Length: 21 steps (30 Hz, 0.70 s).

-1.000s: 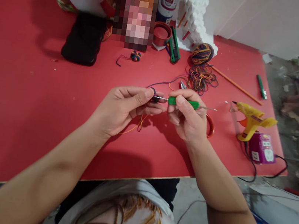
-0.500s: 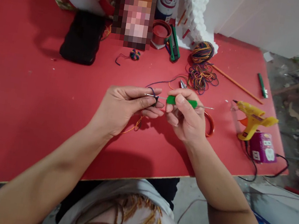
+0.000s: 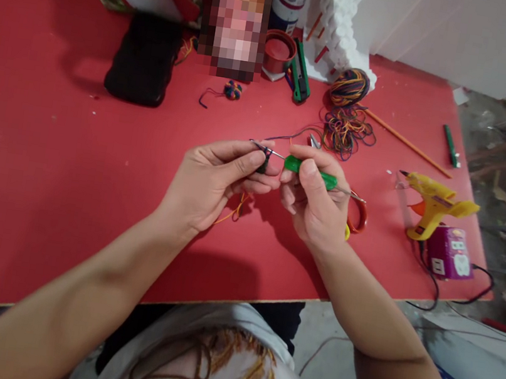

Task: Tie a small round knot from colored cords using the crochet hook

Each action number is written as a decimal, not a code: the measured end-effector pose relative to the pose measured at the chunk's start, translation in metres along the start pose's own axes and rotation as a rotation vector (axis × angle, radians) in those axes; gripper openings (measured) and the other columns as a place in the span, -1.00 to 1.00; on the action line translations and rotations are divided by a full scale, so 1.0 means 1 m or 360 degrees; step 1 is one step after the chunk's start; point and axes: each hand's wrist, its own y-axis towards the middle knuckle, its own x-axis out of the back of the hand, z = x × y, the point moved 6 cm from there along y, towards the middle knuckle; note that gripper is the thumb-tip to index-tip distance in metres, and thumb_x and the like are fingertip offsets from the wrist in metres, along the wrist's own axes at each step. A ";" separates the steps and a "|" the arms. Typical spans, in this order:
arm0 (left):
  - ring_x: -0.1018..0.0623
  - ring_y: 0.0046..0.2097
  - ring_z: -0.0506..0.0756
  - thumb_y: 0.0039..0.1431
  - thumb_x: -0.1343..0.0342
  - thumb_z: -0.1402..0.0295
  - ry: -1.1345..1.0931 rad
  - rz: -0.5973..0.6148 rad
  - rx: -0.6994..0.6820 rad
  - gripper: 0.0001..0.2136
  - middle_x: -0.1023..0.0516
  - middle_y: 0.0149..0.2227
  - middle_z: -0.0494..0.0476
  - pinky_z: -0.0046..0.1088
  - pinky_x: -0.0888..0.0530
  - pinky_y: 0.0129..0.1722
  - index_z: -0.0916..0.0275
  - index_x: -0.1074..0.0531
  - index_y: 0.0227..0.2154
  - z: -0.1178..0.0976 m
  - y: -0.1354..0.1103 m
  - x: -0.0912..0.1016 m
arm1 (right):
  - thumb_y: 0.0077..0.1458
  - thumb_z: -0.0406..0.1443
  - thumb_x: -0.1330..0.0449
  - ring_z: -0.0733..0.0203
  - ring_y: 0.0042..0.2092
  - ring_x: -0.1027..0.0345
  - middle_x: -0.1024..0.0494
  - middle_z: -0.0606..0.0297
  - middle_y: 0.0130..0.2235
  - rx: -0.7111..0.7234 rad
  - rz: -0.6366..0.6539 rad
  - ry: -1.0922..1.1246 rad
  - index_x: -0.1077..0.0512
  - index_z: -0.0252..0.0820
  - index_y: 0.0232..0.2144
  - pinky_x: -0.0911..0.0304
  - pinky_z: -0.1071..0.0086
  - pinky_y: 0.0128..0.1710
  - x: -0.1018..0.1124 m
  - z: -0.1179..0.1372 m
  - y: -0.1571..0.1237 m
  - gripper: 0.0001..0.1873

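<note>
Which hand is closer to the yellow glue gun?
Right. The right hand, holding a green-handled crochet hook, is just left of the yellow glue gun; the left hand is farther left, beyond it.

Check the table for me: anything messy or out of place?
Yes. The loose yarn lies in messy loops beside the ball, rather than wound up. Also, a black cord droops over the table's near edge, where it could perhaps get snagged. I see no spill.

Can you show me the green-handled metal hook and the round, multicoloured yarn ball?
Green-handled metal hook (image 3: 293, 164): in the head view, on its handle.
Round, multicoloured yarn ball (image 3: 349, 87): in the head view, on its middle.
</note>
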 end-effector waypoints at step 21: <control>-0.75 -0.40 0.02 0.15 -0.47 0.52 0.0027 -0.0049 -0.0040 -0.77 -0.80 -0.31 0.12 -0.56 -0.70 -0.33 0.23 -0.76 -0.12 -0.001 -0.004 0.002 | 0.45 -0.15 -0.30 0.40 -0.51 -0.34 -0.62 0.39 -0.32 0.0121 0.0068 -0.0242 -0.68 0.04 -0.01 -0.26 0.50 -0.60 -0.001 0.006 -0.002 -0.81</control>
